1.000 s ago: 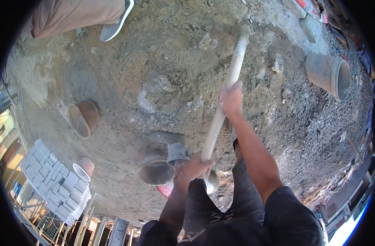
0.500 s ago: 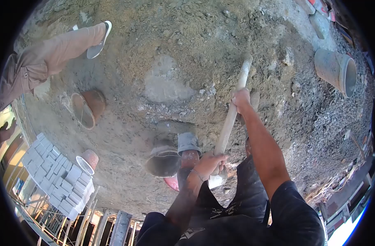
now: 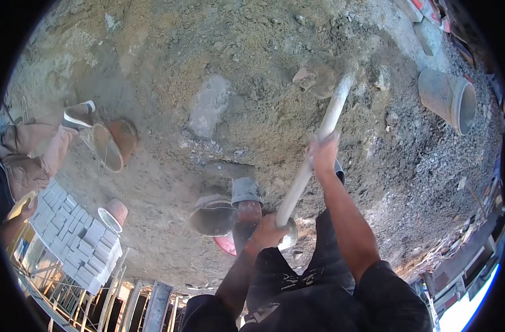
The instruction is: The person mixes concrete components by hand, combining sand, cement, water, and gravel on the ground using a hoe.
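My right hand (image 3: 323,154) is wrapped round the middle of a long, pale, thick handle of a hoe (image 3: 336,105). Lower down, close to my body, my left hand (image 3: 266,231) grips the near end of the same handle. The handle slants up and away to the right, its far end over loose soil (image 3: 274,66). A brownish, soil-covered lump (image 3: 317,80) shows just left of that far end; the hoe's blade is not clearly visible there.
A dark bucket (image 3: 212,218) stands by my left leg. Other buckets are at left (image 3: 119,145), lower left (image 3: 113,214) and right (image 3: 447,99). Stacked grey blocks (image 3: 78,235) lie lower left. A person in brown trousers (image 3: 34,149) is at the left edge. Gravel (image 3: 446,166) covers the right side.
The handle's far end has shifted right and slightly up, and the soil-covered lump now shows beside it. My left hand moved slightly left and down. The person at left moved down and left.
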